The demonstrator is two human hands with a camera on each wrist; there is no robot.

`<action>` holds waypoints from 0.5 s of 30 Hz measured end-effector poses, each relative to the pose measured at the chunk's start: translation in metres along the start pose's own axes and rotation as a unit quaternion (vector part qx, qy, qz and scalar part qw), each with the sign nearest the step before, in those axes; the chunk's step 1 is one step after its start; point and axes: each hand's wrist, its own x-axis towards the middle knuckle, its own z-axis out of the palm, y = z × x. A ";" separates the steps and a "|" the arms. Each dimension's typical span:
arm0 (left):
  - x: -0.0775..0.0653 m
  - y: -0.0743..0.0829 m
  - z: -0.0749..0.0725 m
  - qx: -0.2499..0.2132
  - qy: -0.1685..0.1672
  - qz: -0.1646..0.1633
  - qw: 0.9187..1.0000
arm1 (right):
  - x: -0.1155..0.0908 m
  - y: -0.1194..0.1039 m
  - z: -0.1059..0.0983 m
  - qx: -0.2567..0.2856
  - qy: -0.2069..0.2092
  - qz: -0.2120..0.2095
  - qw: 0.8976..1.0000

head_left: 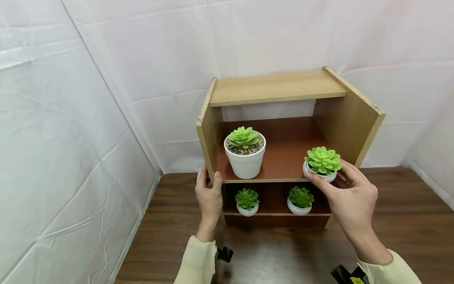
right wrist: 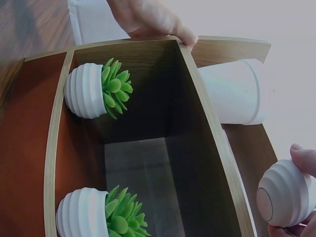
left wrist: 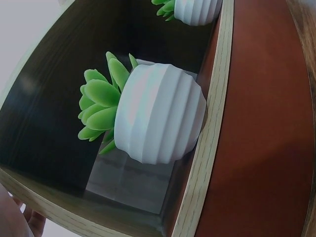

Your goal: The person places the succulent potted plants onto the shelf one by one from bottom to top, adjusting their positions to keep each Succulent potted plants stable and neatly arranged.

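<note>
My right hand [head_left: 352, 195] pinches a small white ribbed pot with a green succulent [head_left: 323, 161], held at the right front of the upper shelf. In the right wrist view the base of this pot [right wrist: 284, 195] shows, tilted, between thumb and fingers. My left hand [head_left: 209, 195] grips the left side panel of the wooden shelf unit [head_left: 278, 85], thumb on the front edge. A larger white pot with a succulent [head_left: 245, 157] stands at the left of the upper shelf. Below, two small potted succulents stand on the lower shelf, one left [head_left: 247, 202] and one right [head_left: 300, 200].
The shelf unit stands on a dark wooden table [head_left: 170, 228]. White cloth walls [head_left: 159, 59] rise behind and at the left. A black wrist device [head_left: 224, 254] sits at the left sleeve, another [head_left: 345, 274] at the right.
</note>
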 end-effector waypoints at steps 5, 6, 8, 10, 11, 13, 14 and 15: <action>0.000 0.000 0.000 -0.002 0.002 -0.005 1.000 | 0.004 0.018 0.002 -0.002 -0.004 0.007 1.000; 0.000 0.000 0.000 -0.002 0.002 -0.006 1.000 | 0.005 0.022 0.002 -0.004 -0.004 0.007 1.000; 0.000 0.000 0.000 -0.003 0.000 -0.008 1.000 | 0.006 0.029 0.003 -0.007 -0.006 0.012 1.000; -0.001 -0.001 0.000 -0.004 -0.001 -0.009 1.000 | 0.006 0.032 0.004 -0.011 -0.007 0.018 1.000; -0.001 -0.001 0.000 -0.004 -0.001 -0.009 1.000 | 0.006 0.033 0.005 -0.012 -0.007 0.021 1.000; -0.001 -0.001 0.000 -0.003 0.000 -0.010 1.000 | 0.006 0.034 0.006 -0.010 -0.009 0.029 0.999; -0.001 -0.001 0.000 -0.003 0.000 -0.010 1.000 | 0.006 0.033 0.007 -0.010 -0.009 0.032 0.999; -0.001 -0.001 0.000 -0.002 0.001 -0.010 1.000 | 0.006 0.032 0.007 -0.010 -0.008 0.036 0.999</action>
